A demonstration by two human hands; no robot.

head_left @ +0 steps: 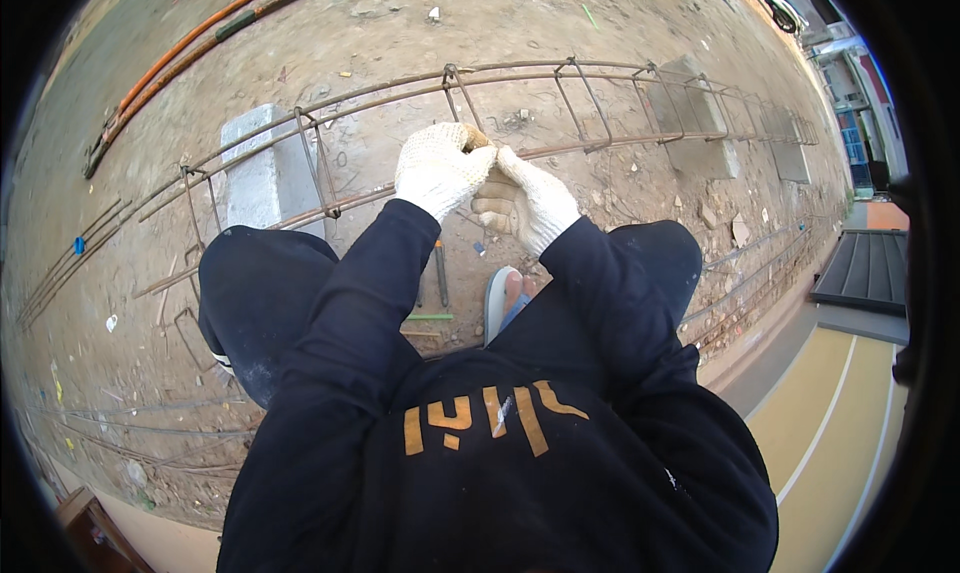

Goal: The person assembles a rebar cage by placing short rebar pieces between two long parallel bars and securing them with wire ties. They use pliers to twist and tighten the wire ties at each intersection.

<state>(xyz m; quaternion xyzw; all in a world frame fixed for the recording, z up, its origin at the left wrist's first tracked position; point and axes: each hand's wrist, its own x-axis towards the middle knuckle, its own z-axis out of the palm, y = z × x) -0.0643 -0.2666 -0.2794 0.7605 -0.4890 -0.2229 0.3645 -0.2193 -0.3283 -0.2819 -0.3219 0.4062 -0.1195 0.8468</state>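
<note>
A long rebar cage (545, 71) of rusty bars and square stirrups runs across the ground before me. Both my hands wear white knitted gloves and meet at the cage's near side, beside a stirrup (463, 98). My left hand (440, 169) is closed, its fingers bent in over the near bar (570, 149). Thumb and forefinger of my right hand (532, 205) pinch close against the left fingertips, with the other fingers curled. Whatever lies between the fingertips is too small to make out.
Concrete blocks (250, 188) prop the cage at left and right (690, 123). A long orange-and-dark tool (180, 68) lies at the far left. Between my feet lies a dark hand tool with an orange end (441, 273). Loose bars (75, 248) and rubble surround me.
</note>
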